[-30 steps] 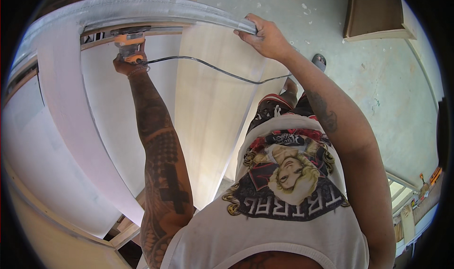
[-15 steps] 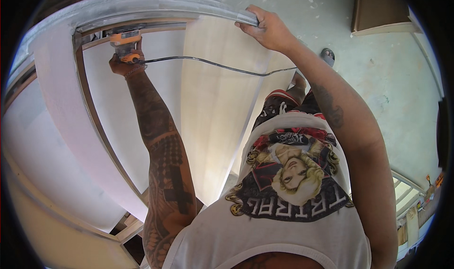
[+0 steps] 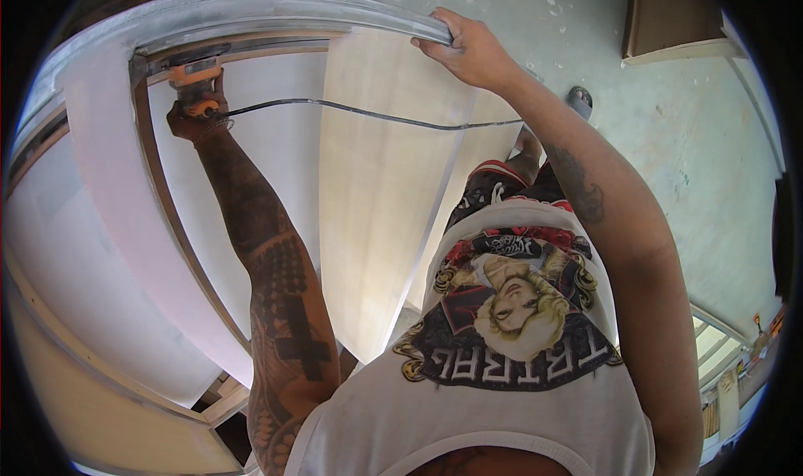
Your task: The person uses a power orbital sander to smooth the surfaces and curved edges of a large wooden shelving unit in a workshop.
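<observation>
An orange and grey power sander [image 3: 196, 79] is in my left hand [image 3: 194, 123], my fingers wrapped round its body. Its pad side faces the inner side of a wooden cabinet frame [image 3: 242, 52], near the corner with an upright edge. A black cord [image 3: 360, 112] runs from the sander rightward past my legs. My right hand [image 3: 468, 51] grips the end of the dusty grey top edge [image 3: 335, 6] of the cabinet, thumb on one side and fingers curled round the other. Whether the sander's pad touches the wood is hard to see.
Pale cabinet panels [image 3: 376, 166] stand below the frame, with a pinkish divider [image 3: 125, 183] at left. The pale, spotted floor [image 3: 661, 141] lies to the right. A brown box-like piece [image 3: 673, 16] stands far right; slatted wood [image 3: 715, 342] and tools are at lower right.
My left hand has slid the sander left along the frame toward the corner, and the cord has followed. My right hand stays on the cabinet's edge.
</observation>
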`<state>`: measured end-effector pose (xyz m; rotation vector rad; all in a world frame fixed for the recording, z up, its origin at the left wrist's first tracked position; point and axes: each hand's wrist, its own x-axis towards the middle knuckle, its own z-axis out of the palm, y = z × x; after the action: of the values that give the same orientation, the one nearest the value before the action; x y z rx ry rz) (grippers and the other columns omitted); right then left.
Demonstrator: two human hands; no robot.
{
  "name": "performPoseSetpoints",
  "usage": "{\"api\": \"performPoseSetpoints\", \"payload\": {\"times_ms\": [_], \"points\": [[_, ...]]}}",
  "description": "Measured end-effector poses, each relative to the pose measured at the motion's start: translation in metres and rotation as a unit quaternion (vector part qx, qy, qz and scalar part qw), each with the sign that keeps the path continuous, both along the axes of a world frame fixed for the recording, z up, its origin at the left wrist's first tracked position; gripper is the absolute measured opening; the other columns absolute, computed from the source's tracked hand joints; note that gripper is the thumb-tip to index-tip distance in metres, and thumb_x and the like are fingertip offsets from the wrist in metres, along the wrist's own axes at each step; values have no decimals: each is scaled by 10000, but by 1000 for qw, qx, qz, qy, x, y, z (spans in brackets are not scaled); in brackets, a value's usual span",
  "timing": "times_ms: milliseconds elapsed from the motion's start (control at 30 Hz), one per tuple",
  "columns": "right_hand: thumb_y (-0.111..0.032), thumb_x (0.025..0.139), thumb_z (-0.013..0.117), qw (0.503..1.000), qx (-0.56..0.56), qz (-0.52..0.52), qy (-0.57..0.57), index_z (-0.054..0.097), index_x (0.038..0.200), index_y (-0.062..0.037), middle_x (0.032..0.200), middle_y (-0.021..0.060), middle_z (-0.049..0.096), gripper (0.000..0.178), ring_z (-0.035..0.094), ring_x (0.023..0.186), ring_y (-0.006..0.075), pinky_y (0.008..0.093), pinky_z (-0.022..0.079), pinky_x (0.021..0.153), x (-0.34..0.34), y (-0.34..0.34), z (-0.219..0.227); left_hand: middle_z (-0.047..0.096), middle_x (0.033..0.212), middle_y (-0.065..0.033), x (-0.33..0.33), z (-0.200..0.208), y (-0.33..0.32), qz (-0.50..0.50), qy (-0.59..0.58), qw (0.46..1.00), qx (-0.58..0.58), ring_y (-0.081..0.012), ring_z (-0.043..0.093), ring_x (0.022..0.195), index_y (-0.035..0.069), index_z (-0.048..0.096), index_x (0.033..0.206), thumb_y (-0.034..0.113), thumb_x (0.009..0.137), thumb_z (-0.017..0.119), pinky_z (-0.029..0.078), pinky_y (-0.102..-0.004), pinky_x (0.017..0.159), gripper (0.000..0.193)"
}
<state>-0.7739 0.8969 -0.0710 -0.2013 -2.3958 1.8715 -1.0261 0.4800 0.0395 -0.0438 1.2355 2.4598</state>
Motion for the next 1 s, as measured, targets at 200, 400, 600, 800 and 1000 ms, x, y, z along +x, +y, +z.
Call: {"api": "performPoseSetpoints", "payload": {"times_ms": [200, 400, 600, 800, 1000], "points": [[-287, 904, 687, 1000, 26, -3, 6, 599, 965, -70, 761, 89, 595, 242, 538, 704, 216, 347, 448, 690, -7, -1, 24, 461, 1361, -273, 2, -9, 10, 44, -25, 999, -12, -477, 468, 1241, 12, 416, 1386, 280, 709, 556, 629, -392, 737, 742], [-268, 903, 687, 1000, -24, 9, -5, 590, 965, -68, 737, 72, 568, 231, 510, 686, 197, 330, 439, 673, -15, -7, 50, 464, 1362, -270, 8, -9, 23, 72, -60, 995, -17, -496, 472, 1228, 7, 424, 1376, 345, 734, 516, 617, -345, 620, 731], [-267, 914, 677, 999, -27, 19, 11, 586, 965, -59, 721, 75, 556, 233, 499, 675, 195, 330, 436, 667, -25, -14, 69, 501, 1325, -250, 15, -6, 26, 118, -101, 987, -47, -520, 521, 1159, 70, 461, 1352, 429, 782, 454, 593, -322, 533, 674], [-251, 890, 687, 999, -26, 12, -15, 616, 977, -70, 766, 119, 634, 213, 585, 692, 256, 368, 467, 676, -22, -6, 69, 555, 1290, -202, 22, 2, 46, 128, -118, 983, -62, -481, 540, 1169, 51, 475, 1350, 393, 773, 448, 599, -338, 583, 671], [-227, 887, 687, 1000, -12, 12, -6, 622, 985, -76, 784, 115, 646, 191, 600, 705, 256, 369, 475, 690, -11, -1, 46, 575, 1290, -187, 20, 6, 48, 157, -53, 983, -83, -422, 585, 1142, 25, 492, 1333, 397, 768, 444, 614, -347, 617, 678]]}}
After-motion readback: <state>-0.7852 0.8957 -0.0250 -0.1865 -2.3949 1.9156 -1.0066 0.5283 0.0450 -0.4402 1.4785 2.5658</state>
